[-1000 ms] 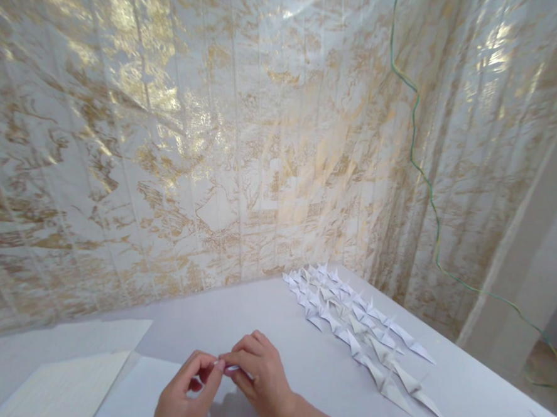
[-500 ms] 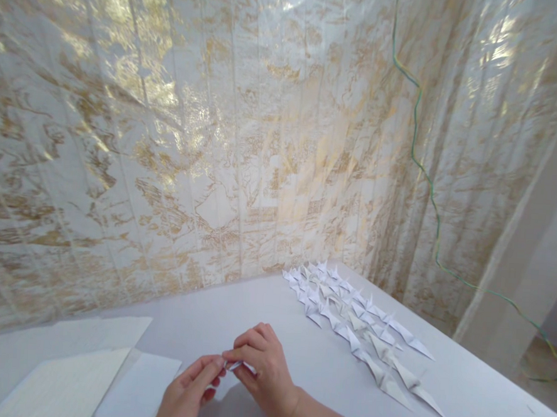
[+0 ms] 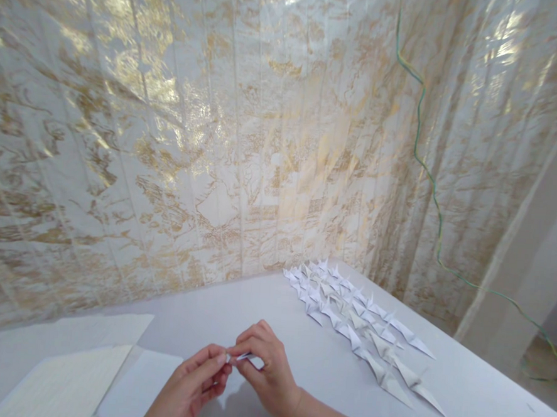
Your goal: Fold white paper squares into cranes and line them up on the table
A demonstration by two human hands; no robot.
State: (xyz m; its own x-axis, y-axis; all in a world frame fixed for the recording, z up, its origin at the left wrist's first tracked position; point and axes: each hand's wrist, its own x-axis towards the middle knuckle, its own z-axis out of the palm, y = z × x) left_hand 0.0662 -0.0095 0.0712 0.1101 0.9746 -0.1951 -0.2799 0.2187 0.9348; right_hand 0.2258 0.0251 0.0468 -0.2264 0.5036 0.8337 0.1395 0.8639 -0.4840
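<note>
The left-hand grip (image 3: pixel 198 380) and the right-hand grip (image 3: pixel 271 370) come together almost fingertip to fingertip, thumbs and forefingers pinching a small piece of folded white paper (image 3: pixel 245 357) held between them above the counter (image 3: pixel 196 317). Just left of the left-hand grip lies a white sheet (image 3: pixel 138 382), with a cream sheet (image 3: pixel 67 378) farther left overlapping a pale sheet behind it, while right of and beyond the right-hand grip, well apart from it, folded paper cranes (image 3: pixel 357 321) stand in close slanting rows. Past both grips hangs gold-patterned sheeting (image 3: pixel 193 134), and a green-and-yellow wire (image 3: pixel 440 234) trails down to the far right.
</note>
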